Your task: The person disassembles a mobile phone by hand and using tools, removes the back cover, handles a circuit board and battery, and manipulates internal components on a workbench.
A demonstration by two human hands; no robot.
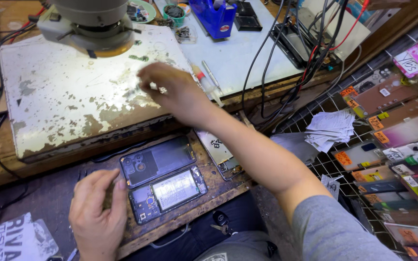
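My right hand (pixel 172 92) reaches across the worn white plate (pixel 64 96) under the microscope, fingers pinched over something small and blurred that I cannot identify. My left hand (pixel 97 208) rests on the dark wooden ledge, fingers curled at the left edge of an opened phone (pixel 168 193) whose battery and board show. Just behind that phone lies its dark back cover (pixel 156 162). A thin metal phone plate (pixel 218 152) lies under my right forearm.
A microscope head (pixel 90 21) hangs over the plate's far side. Black and red cables (pixel 286 53) trail at right. A blue tool stand (pixel 214 17), small dishes, tweezers (pixel 211 75), a paper stack (pixel 330 128) and racks of phone covers (pixel 402 145) surround the bench. Keys (pixel 221 222) lie on my lap.
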